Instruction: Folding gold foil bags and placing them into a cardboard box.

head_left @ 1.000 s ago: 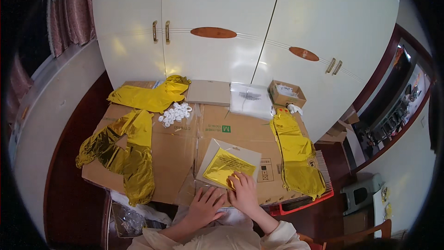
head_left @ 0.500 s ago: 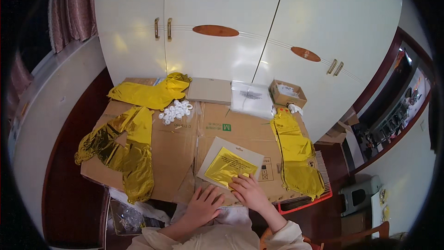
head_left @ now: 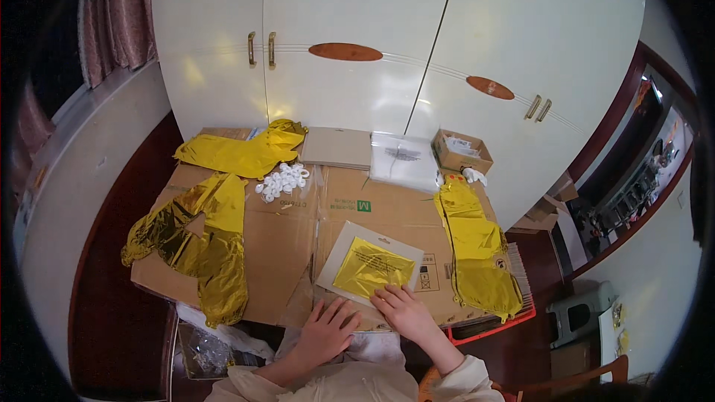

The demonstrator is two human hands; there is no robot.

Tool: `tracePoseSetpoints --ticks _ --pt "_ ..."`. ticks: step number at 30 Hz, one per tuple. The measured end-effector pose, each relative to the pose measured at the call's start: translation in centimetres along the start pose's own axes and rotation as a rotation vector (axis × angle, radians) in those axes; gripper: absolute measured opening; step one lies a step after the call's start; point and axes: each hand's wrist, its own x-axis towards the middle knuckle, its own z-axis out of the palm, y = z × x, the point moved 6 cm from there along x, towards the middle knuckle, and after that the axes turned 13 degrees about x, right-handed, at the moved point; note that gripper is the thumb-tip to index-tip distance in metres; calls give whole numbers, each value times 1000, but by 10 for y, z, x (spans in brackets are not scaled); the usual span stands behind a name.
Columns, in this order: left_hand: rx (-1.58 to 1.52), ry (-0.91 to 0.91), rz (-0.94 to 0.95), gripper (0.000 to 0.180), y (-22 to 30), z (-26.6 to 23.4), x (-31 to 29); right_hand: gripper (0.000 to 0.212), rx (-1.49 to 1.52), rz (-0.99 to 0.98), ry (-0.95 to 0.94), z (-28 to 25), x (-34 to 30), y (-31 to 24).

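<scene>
The flat clear packet (head_left: 370, 266) with a folded gold foil sheet inside lay on the cardboard-covered tabletop (head_left: 290, 238), directly ahead of both hands. The right hand (head_left: 403, 310) rested flat, fingers spread, with its fingertips on the packet's near edge; it gripped nothing. The left hand (head_left: 328, 325) lay open and palm-down on the cardboard just beside the packet's near left corner, fingers spread and holding nothing. Whether the left hand touched the packet could not be determined.

To the right of the right hand, a long gold foil balloon (head_left: 475, 246) lay flat along the right side of the tabletop. To the left of the left hand, a crumpled gold foil piece (head_left: 202, 244) hung over the tabletop edge. Farther ahead and left, a second gold foil piece (head_left: 240, 151) lay near a cluster of small white rings (head_left: 282, 180). Well ahead of the hands, a stack of clear plastic bags (head_left: 404, 158) lay beside a small open cardboard box (head_left: 462, 151). White cupboard doors (head_left: 357, 45) stood beyond the tabletop.
</scene>
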Motion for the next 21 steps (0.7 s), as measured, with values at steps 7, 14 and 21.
tracePoseSetpoints --ticks 7,14,21 --pt "-4 -21 12 52 1 -4 0 44 51 -17 -8 2 -4 1" --pt "-57 -14 21 46 0 -7 -3 41 70 26 39 -7 4 -8" --pt "-141 134 -21 32 -27 -22 5 39 121 -73 123 2 33 -14"
